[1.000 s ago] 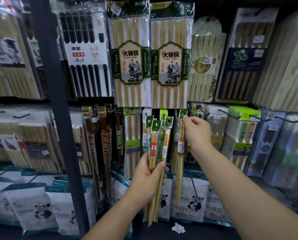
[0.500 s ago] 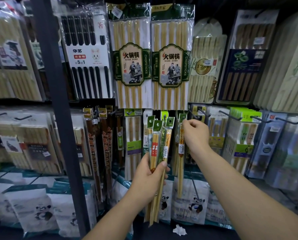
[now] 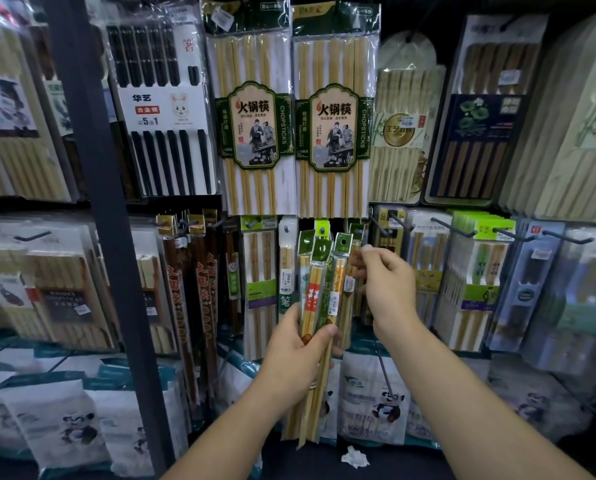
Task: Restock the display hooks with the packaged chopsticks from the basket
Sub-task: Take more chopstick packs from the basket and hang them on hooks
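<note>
Readable labels: two tall clear packs of pale chopsticks point(image 3: 255, 126) hang side by side, each with a green cartouche reading "火锅筷" and "CHOPSTICKS" down its edge. The black-chopstick pack point(image 3: 161, 109) to their left reads "华艺", "合金筷" and "5", "1", with a rabbit drawing. A gold round seal point(image 3: 398, 129) on the pack to their right shows "工艺". Other print is too blurred to read. The left hand point(image 3: 300, 344) grips a bundle of slim chopstick packets point(image 3: 319, 292), fingers wrapped behind and thumb pressed across the front. The three green header cards fan out above the fingers, the stick ends project below the palm, and the middle packet carries a red-and-white label. The right hand point(image 3: 386, 282) is raised just beside the rightmost header card. Its fingers are curled, thumb and forefinger tips close together; motion blur hides whether they pinch anything. Black display hooks point(image 3: 452, 227) jut out to the right of those fingers, loaded with packs. Panda-printed bags point(image 3: 376, 400) stand below both hands.
</note>
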